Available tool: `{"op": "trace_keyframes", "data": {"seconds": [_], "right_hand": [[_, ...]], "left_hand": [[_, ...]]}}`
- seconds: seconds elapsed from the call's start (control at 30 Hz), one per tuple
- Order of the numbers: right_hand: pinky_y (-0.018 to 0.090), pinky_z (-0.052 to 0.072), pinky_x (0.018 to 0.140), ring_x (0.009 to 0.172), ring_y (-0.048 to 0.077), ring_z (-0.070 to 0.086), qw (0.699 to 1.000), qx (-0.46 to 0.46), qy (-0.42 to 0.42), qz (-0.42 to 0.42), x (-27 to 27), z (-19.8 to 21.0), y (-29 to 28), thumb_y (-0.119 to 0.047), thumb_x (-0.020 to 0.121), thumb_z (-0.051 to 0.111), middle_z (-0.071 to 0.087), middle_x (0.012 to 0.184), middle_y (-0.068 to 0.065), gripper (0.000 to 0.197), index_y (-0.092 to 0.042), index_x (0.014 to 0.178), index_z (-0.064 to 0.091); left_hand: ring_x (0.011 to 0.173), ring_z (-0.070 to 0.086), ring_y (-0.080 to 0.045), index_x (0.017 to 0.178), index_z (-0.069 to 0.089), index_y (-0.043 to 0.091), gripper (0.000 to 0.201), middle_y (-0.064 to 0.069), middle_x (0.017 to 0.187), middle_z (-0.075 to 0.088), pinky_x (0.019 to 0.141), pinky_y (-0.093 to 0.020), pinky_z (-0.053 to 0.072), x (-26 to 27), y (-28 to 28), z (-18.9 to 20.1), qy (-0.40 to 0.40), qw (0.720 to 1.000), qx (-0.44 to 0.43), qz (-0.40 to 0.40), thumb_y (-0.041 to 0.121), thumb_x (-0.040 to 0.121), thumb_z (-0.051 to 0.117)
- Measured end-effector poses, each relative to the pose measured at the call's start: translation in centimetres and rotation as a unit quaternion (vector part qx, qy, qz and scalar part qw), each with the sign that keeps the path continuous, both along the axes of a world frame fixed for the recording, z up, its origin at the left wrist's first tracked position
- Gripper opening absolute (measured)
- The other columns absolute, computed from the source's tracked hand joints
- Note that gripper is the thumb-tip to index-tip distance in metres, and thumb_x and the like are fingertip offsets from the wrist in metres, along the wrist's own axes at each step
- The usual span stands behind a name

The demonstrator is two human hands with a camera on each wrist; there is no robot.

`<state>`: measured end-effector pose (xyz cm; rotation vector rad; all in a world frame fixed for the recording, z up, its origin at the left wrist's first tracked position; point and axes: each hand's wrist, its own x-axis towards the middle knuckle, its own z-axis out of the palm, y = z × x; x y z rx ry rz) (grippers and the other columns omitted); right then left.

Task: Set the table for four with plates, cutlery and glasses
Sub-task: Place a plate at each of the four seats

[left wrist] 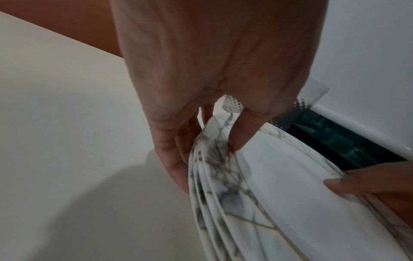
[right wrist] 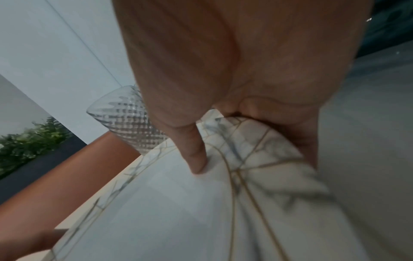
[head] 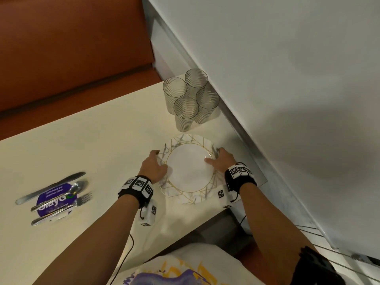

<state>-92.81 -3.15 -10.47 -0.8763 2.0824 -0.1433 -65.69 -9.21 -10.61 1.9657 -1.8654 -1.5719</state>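
A stack of several white marbled plates (head: 189,167) with gold lines sits near the table's right front corner. My left hand (head: 159,160) grips its left rim, and in the left wrist view the thumb (left wrist: 239,137) lies on top with fingers (left wrist: 176,164) under the stack (left wrist: 279,194). My right hand (head: 213,156) grips the right rim, thumb (right wrist: 196,159) on the top plate (right wrist: 178,211) and fingers curled round the edge. Several ribbed glasses (head: 191,97) stand together just beyond the plates. A knife (head: 51,187), spoon (head: 59,195) and fork (head: 61,210) lie at the left.
The cream table (head: 102,130) has bare surface between the cutlery and the plates. A purple sticker (head: 55,200) lies under the cutlery. An orange bench (head: 72,48) runs along the far side. A white wall (head: 287,79) borders the table's right edge, close to the glasses.
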Motion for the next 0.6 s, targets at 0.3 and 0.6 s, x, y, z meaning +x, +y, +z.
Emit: {"op": "trace_keyframes", "data": {"seconds": [0.3,0.6], "right_hand": [[0.033,0.041,0.087,0.114,0.028,0.056,0.994,-0.057,-0.077,0.055,10.3,1.0,0.4,-0.044,0.087,0.072,0.055,0.118,0.004,0.059,-0.008,0.127,0.047],[0.037,0.046,0.099,0.117,0.020,0.054,0.964,-0.213,-0.162,-0.001,23.0,4.5,1.1,-0.032,0.092,0.068,0.054,0.133,-0.001,0.058,-0.021,0.143,0.041]], "left_hand": [[0.090,0.064,-0.026,0.113,0.067,0.015,0.020,-0.003,0.100,0.068,0.081,-0.035,0.052,11.8,1.8,1.6,0.115,0.942,0.010,0.314,0.025,0.096,0.060],[0.125,0.066,-0.034,0.144,0.057,0.009,0.043,-0.015,0.135,0.069,0.110,-0.051,0.047,25.7,6.3,4.5,0.438,0.759,0.151,0.457,0.011,0.101,0.056]]}}
